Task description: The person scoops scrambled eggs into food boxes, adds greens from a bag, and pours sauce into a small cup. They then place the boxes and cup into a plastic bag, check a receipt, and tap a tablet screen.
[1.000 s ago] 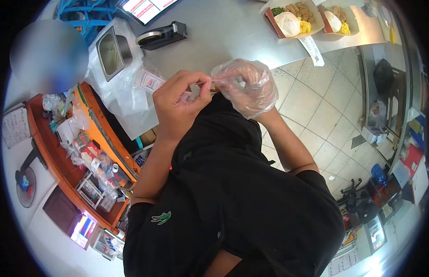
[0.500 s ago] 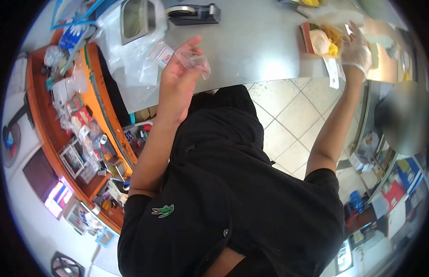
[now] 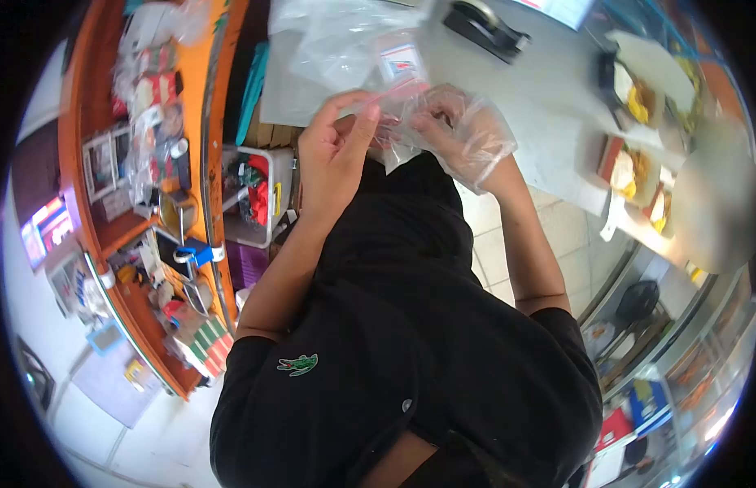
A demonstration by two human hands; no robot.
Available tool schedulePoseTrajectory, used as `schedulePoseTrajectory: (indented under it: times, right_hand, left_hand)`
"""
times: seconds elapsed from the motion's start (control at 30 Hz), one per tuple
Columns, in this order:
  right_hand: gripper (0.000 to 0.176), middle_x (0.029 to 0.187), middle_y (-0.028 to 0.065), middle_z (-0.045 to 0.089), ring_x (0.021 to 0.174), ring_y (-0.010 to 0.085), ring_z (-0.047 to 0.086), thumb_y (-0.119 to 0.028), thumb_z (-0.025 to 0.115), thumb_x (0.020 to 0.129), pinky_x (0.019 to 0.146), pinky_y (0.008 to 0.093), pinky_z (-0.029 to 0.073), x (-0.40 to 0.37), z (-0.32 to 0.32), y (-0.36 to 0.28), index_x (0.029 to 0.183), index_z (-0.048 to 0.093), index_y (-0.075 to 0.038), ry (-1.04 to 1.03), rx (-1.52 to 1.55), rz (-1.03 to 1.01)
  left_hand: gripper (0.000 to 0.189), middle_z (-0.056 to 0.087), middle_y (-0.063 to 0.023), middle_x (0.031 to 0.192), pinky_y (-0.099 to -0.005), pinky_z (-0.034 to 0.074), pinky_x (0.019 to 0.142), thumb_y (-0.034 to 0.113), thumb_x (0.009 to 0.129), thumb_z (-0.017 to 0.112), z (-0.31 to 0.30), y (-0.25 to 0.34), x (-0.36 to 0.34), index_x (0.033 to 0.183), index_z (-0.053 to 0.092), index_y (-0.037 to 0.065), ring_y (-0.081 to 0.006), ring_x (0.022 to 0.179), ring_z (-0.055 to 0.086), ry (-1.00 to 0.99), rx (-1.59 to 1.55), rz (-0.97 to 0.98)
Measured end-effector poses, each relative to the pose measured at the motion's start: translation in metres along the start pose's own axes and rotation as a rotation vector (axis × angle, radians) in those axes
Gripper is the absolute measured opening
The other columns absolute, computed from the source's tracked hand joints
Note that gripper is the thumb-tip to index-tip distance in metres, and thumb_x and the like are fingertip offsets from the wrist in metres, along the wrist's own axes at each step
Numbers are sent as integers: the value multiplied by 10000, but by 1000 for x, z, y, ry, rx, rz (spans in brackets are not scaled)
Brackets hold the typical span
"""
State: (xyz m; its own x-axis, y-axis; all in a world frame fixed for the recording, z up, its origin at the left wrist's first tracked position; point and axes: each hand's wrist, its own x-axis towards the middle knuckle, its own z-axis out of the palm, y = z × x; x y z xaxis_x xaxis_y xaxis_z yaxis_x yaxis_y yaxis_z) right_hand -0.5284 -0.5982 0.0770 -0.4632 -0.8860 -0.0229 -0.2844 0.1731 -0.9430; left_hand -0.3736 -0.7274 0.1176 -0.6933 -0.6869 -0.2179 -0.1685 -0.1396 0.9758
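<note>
My left hand [image 3: 333,154] is bare, with thumb and index finger pinched on a thin clear plastic bag [image 3: 401,154] that has a pinkish strip along its edge. Facing it, my right hand [image 3: 467,134] wears a loose, crinkled clear plastic glove. Its fingers are curled onto the same clear plastic, though the glove's folds partly hide the grip. Both hands meet over the front edge of the metal table [image 3: 549,122]. Just beyond them lies a small white label [image 3: 400,63] with a blue and red print, among clear plastic sheets [image 3: 337,49].
A black tape dispenser [image 3: 485,31] stands farther back. On the right are food boxes, one red-sided box [image 3: 622,169] with yellow and white food inside. An orange shelf [image 3: 207,122] with packets stands left, beside a white bin [image 3: 268,195]. A blurred round shape [image 3: 720,195] is far right.
My right hand has come away from the food box and joined my left hand at the table's front edge. The view has turned, and the left hand now pinches plastic with a pinkish strip.
</note>
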Motion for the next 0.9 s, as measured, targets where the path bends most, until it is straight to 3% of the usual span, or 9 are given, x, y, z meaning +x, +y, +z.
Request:
schedulePoseTrajectory:
  times: [0.03,0.17,0.23,0.33,0.47,0.57,0.6,0.7,0.9]
  right_hand:
    - [338,889,183,645,805,348,625,-365,638,967,730,433,487,8,11,-4,963,698,-32,-44,22,-19]
    - [305,887,169,640,788,361,613,-331,645,952,725,444,481,36,46,-41,926,673,-29,-225,-57,-140]
    - [262,895,163,645,791,364,617,-297,650,942,728,447,483,55,69,-56,922,672,-36,-323,-118,-222]
    - [187,919,117,651,785,272,590,-202,690,944,742,374,487,78,115,-83,908,635,-27,-353,-268,-322]
    - [133,960,107,663,778,226,606,-132,708,921,732,347,500,108,211,-108,1009,651,-50,-262,-323,-373]
    - [164,1026,156,671,854,302,663,-176,717,912,737,389,514,113,292,-127,994,658,-47,-144,-162,-321]
    - [194,965,169,683,803,286,671,-191,733,912,695,373,512,110,321,-129,975,668,-20,-163,25,-277]
    - [175,849,160,682,706,291,653,-184,732,900,642,376,498,109,393,-156,915,684,-16,-444,-57,-402]
    - [147,733,158,646,630,304,629,-147,688,895,592,391,465,124,482,-177,826,689,-17,-670,-62,-382]
  left_hand:
    - [274,754,-94,981,-238,536,770,76,981,693,-20,-10,-2,1231,636,-23,-112,850,690,45,48,35]
    - [180,743,-88,1033,-245,526,744,68,995,663,-91,-15,-14,1138,708,-32,-120,861,676,112,286,287]
    - [166,739,-69,990,-240,504,709,70,972,689,-125,-9,-26,1113,736,-6,-109,831,662,133,300,223]
    - [133,739,-54,951,-234,478,669,79,932,732,-183,-10,-43,1049,772,28,-97,804,652,138,336,180]
    - [112,756,-44,924,-240,460,629,109,877,785,-273,-22,-71,972,803,53,-73,743,631,270,323,56]
    - [105,763,-28,865,-244,460,626,128,857,804,-340,-42,-89,944,812,69,-64,702,619,441,249,18]
    - [100,762,-24,853,-244,461,628,128,855,806,-357,-46,-98,937,812,71,-64,698,618,489,217,-3]
    - [96,760,-32,859,-247,461,607,110,830,813,-391,-48,-124,912,805,62,-69,689,615,601,184,27]
    - [112,754,-62,874,-265,472,566,89,818,804,-441,-64,-161,920,793,44,-127,668,641,783,285,42]
